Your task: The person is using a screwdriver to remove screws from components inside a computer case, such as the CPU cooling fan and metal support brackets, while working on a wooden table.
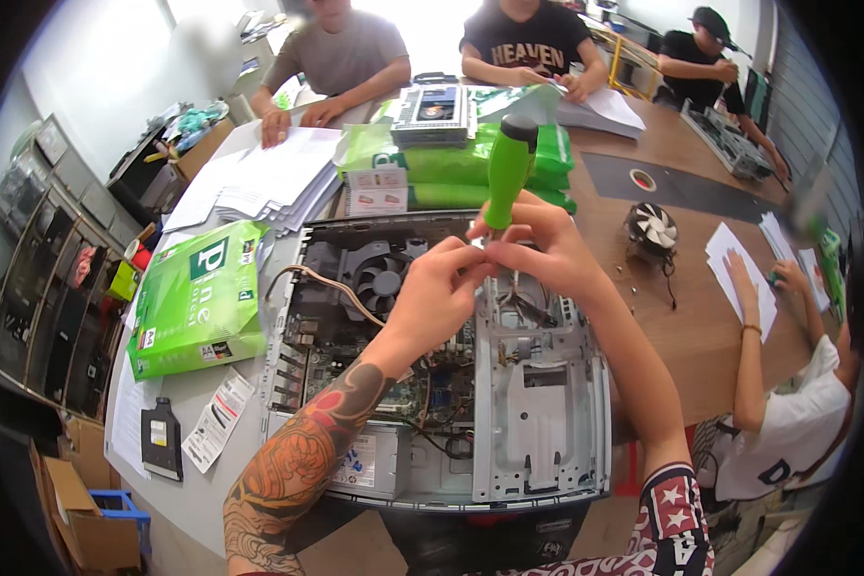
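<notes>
A screwdriver [509,178] with a green handle and black cap stands almost upright over an opened desktop computer case [538,413]. My right hand [550,247] is closed on it just below the handle. The fingertips of my left hand [442,288] are pinched together against the right fingers, around the screwdriver's lower end. Whatever small thing they hold is hidden. Under my hands the case shows a black fan [384,278], a circuit board, cables and a grey metal drive frame on the right.
Green paper packs [202,298] lie left of the case and behind it, one bearing a drive [430,117]. A loose cooling fan [651,230], small screws and a tape roll [642,180] are on the right. Several people sit around the table, some handling paper sheets [278,178].
</notes>
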Demonstrator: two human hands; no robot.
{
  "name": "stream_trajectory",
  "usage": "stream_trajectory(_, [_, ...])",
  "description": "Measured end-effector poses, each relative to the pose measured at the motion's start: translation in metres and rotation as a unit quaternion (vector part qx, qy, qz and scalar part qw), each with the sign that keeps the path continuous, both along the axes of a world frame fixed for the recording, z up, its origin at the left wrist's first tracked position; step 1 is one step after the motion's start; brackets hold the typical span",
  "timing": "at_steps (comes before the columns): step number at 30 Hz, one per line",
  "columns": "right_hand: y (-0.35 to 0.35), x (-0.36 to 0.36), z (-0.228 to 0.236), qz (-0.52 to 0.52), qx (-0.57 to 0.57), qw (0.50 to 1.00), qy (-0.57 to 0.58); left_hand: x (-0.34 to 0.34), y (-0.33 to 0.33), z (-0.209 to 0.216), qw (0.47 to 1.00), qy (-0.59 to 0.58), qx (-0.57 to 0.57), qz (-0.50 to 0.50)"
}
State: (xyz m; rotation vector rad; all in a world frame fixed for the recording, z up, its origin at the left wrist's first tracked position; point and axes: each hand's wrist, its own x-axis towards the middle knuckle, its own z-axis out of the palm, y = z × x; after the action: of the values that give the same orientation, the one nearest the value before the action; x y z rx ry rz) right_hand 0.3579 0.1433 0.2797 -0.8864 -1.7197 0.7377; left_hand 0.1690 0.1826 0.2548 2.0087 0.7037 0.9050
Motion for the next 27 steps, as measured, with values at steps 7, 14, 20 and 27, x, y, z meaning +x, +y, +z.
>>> stream_trajectory(7, [0.001,0.001,-0.012,-0.002,-0.021,1.000,-0.015,-0.002,0.000,-0.003,0.999,0.008,0.031,0.004])
stream_trajectory(14, [-0.001,-0.004,-0.009,-0.039,-0.029,0.999,-0.001,-0.003,0.000,-0.005,1.000,0.020,0.020,0.004])
stream_trajectory(20, [-0.002,-0.006,-0.007,-0.072,-0.029,0.997,0.003,-0.006,0.000,-0.001,0.999,0.027,0.016,0.010])
stream_trajectory(27, [-0.002,-0.004,-0.009,-0.077,-0.024,0.997,-0.002,-0.005,0.004,-0.008,0.999,0.017,0.040,0.017])
